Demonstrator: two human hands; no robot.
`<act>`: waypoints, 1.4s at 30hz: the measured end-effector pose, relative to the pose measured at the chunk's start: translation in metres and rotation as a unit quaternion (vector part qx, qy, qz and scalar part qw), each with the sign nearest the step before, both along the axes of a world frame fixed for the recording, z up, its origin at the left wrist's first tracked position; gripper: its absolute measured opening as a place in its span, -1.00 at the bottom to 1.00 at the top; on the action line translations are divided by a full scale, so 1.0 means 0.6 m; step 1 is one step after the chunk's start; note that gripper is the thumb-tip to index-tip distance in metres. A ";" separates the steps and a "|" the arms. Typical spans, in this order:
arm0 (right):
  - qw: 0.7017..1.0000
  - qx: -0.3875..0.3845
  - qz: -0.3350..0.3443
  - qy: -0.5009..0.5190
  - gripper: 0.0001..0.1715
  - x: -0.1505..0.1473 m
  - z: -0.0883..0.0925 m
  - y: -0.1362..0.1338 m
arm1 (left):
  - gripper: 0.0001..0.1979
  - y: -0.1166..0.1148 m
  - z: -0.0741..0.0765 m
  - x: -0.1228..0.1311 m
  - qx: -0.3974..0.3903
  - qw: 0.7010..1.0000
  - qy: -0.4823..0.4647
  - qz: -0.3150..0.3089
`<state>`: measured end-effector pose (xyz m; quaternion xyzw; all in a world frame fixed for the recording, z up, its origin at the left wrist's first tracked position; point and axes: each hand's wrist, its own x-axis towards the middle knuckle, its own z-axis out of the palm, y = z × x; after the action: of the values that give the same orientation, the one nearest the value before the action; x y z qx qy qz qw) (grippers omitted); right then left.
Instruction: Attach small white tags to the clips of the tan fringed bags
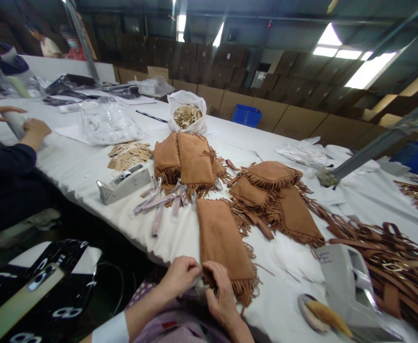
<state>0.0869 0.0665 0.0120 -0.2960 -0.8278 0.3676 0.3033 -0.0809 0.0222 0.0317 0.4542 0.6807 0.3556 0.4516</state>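
The left hand (181,277) and right hand (222,289) meet at the near end of a flat, rectangular, tan-brown suede-like pouch with fringed edges (220,233), fingers bent and drawn in; what either one grasps cannot be told. The long white-covered worktop (182,238) carries everything, the pouch lying at its near edge. Beyond the pouch stand two piles of matching fringed pouches, left (196,157) and right (273,175). A heap of brown straps with gold-coloured metal fittings (398,257) lies far right, beside a large grey tape dispenser (344,274). A smaller grey dispenser (128,183) sits left, near loose tan tags (128,156) and plastic-wrapped narrow strips (158,224). Smallest noted: a translucent item (199,287) between the hands, unidentified. Assessment: the step in hand appears to be close fingertip work at the pouch's near end; the next move calls for a steady pouch and fringe kept clear of the fingers.
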 end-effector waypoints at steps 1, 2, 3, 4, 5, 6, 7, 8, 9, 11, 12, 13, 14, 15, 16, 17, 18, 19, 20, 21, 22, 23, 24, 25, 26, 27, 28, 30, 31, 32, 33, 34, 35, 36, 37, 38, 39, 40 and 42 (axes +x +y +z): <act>1.000 -0.014 -0.012 0.010 -0.24 0.001 -0.004 0.000 | -0.82 0.003 0.005 -0.002 -0.001 1.000 0.026 -0.010; 0.999 -0.029 -0.021 0.020 -0.19 0.002 -0.008 0.000 | -0.85 0.005 0.008 -0.003 -0.006 0.999 0.038 -0.012; 0.998 -0.043 -0.028 0.028 -0.15 0.003 -0.011 -0.001 | -0.86 0.006 0.010 -0.003 -0.012 0.999 0.037 -0.009; 0.997 -0.054 -0.031 0.034 -0.12 0.003 -0.014 -0.001 | -0.83 0.008 0.009 -0.003 -0.017 0.999 0.027 -0.001; 0.997 -0.060 -0.032 0.037 -0.10 0.004 -0.017 -0.002 | -0.78 0.009 0.008 -0.003 -0.021 1.000 0.012 0.007; 0.997 -0.062 -0.031 0.038 -0.09 0.005 -0.019 -0.002 | -0.74 0.011 0.005 -0.002 -0.026 1.000 -0.006 0.015; 0.997 -0.061 -0.032 0.038 -0.09 0.005 -0.020 -0.003 | -0.71 0.013 0.001 -0.002 -0.030 0.999 -0.027 0.022; 0.997 -0.057 -0.033 0.038 -0.09 0.006 -0.021 -0.003 | -0.69 0.016 -0.003 -0.002 -0.033 0.998 -0.047 0.030; 0.997 -0.053 -0.034 0.039 -0.09 0.006 -0.021 -0.003 | -0.68 0.018 -0.007 -0.002 -0.037 0.997 -0.065 0.036; 0.997 -0.048 -0.037 0.040 -0.10 0.007 -0.022 -0.003 | -0.69 0.025 -0.014 -0.002 -0.044 0.994 -0.087 0.047; 0.997 -0.049 -0.039 0.041 -0.10 0.007 -0.022 -0.003 | -0.71 0.028 -0.016 -0.001 -0.046 0.994 -0.089 0.054; 0.997 -0.051 -0.039 0.043 -0.11 0.007 -0.022 -0.003 | -0.72 0.031 -0.017 -0.001 -0.045 0.993 -0.086 0.061; 0.997 -0.054 -0.040 0.044 -0.12 0.007 -0.021 -0.003 | -0.73 0.032 -0.017 -0.001 -0.044 0.994 -0.080 0.066; 0.997 -0.056 -0.042 0.045 -0.13 0.007 -0.020 -0.003 | -0.73 0.033 -0.016 0.000 -0.036 0.994 -0.071 0.073; 0.996 -0.060 -0.044 0.045 -0.15 0.007 -0.018 -0.003 | -0.73 0.032 -0.013 0.001 -0.021 0.995 -0.055 0.080; 0.996 -0.065 -0.045 0.044 -0.17 0.006 -0.015 -0.004 | -0.72 0.031 -0.010 0.002 0.002 0.996 -0.035 0.084; 0.995 -0.073 -0.047 0.041 -0.21 0.005 -0.010 -0.003 | -0.72 0.028 -0.007 0.003 0.029 0.996 -0.013 0.081; 0.995 -0.085 -0.050 0.035 -0.27 0.004 -0.004 -0.002 | -0.72 0.024 -0.003 0.003 0.058 0.996 0.007 0.071; 0.993 -0.101 -0.054 0.025 -0.36 0.001 0.005 0.000 | -0.72 0.019 0.000 0.002 0.086 0.995 0.025 0.053; 0.991 -0.119 -0.057 0.008 -0.45 -0.001 0.015 0.005 | -0.72 0.015 0.002 0.001 0.111 0.993 0.039 0.029; 0.989 -0.134 -0.056 -0.014 -0.54 -0.004 0.027 0.011 | -0.72 0.011 0.004 -0.001 0.132 0.990 0.047 0.000; 0.988 -0.144 -0.047 -0.039 -0.61 -0.008 0.040 0.018 | -0.71 0.007 0.005 -0.003 0.153 0.986 0.055 -0.027; 0.987 -0.148 -0.028 -0.064 -0.64 -0.012 0.053 0.027 | -0.70 0.004 0.005 -0.007 0.174 0.981 0.061 -0.052; 0.985 -0.148 0.000 -0.085 -0.66 -0.016 0.065 0.037 | -0.69 0.002 0.004 -0.010 0.192 0.976 0.067 -0.074; 0.983 -0.146 0.033 -0.102 -0.67 -0.021 0.077 0.047 | -0.68 0.001 0.003 -0.014 0.206 0.972 0.073 -0.092; 0.980 -0.146 0.067 -0.114 -0.67 -0.026 0.086 0.058 | -0.67 0.001 0.001 -0.018 0.215 0.968 0.079 -0.105; 0.976 -0.151 0.096 -0.123 -0.67 -0.032 0.094 0.067 | -0.66 0.001 -0.001 -0.022 0.223 0.964 0.085 -0.115; 0.964 -0.176 0.141 -0.138 -0.69 -0.045 0.103 0.083 | -0.63 0.003 -0.004 -0.029 0.236 0.958 0.092 -0.131; 0.958 -0.194 0.158 -0.143 -0.71 -0.051 0.104 0.088 | -0.61 0.004 -0.005 -0.031 0.243 0.956 0.091 -0.136; 0.951 -0.217 0.166 -0.147 -0.75 -0.056 0.104 0.092 | -0.59 0.005 -0.005 -0.034 0.250 0.954 0.087 -0.140; 0.944 -0.243 0.166 -0.152 -0.79 -0.061 0.102 0.094 | -0.57 0.006 -0.005 -0.036 0.255 0.954 0.081 -0.137; 0.937 -0.268 0.159 -0.157 -0.84 -0.064 0.099 0.094 | -0.56 0.007 -0.003 -0.039 0.254 0.956 0.071 -0.126; 0.932 -0.289 0.147 -0.163 -0.88 -0.067 0.096 0.094 | -0.56 0.009 -0.001 -0.041 0.245 0.962 0.051 -0.105; 0.928 -0.304 0.133 -0.169 -0.91 -0.068 0.092 0.093 | -0.57 0.011 0.002 -0.045 0.227 0.971 0.020 -0.074; 0.926 -0.314 0.119 -0.174 -0.91 -0.069 0.087 0.091 | -0.59 0.013 0.005 -0.049 0.199 0.979 -0.023 -0.033; 0.925 -0.318 0.108 -0.178 -0.91 -0.069 0.083 0.090 | -0.63 0.015 0.007 -0.055 0.160 0.984 -0.077 0.011; 0.925 -0.319 0.101 -0.180 -0.90 -0.069 0.079 0.088 | -0.64 0.016 0.009 -0.061 0.115 0.983 -0.135 0.053; 0.925 -0.320 0.095 -0.180 -0.90 -0.069 0.076 0.086 | -0.59 0.016 0.009 -0.068 0.069 0.976 -0.190 0.082; 0.925 -0.323 0.088 -0.179 -0.89 -0.068 0.071 0.084 | -0.42 0.011 0.008 -0.083 -0.014 0.960 -0.265 0.088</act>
<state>0.0462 0.1172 0.0546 -0.3646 -0.7275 0.5811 0.0046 -0.1308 0.0286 0.0367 0.2758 0.5791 0.4918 0.5888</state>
